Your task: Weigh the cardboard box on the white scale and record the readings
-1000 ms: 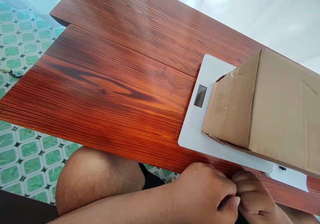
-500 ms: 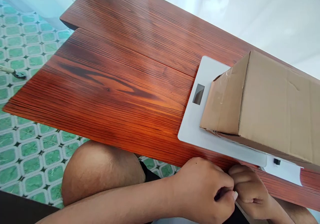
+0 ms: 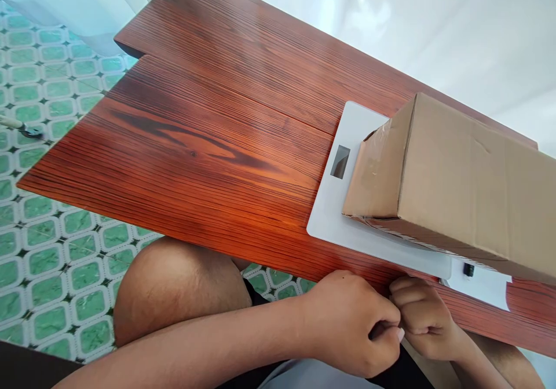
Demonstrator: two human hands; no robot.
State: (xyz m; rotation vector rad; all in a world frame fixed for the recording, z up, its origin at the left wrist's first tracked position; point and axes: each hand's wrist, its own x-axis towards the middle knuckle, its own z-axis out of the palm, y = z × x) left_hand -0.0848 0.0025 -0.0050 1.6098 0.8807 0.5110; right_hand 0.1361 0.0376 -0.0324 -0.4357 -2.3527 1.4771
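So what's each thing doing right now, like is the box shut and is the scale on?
cardboard box: closed, taped, resting on the scale
scale: flat on the table, display dark
left hand: curled into a fist at the table edge
right hand: curled, touching the left hand
wooden table: bare apart from the scale

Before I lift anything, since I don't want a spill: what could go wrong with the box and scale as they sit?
The cardboard box is larger than the white scale beneath it and overhangs it, so a nudge might tip it. The box also sits close to the scale's display, so reading it could be awkward. Both hands, left hand and right hand, are curled together at the table edge, away from the box.
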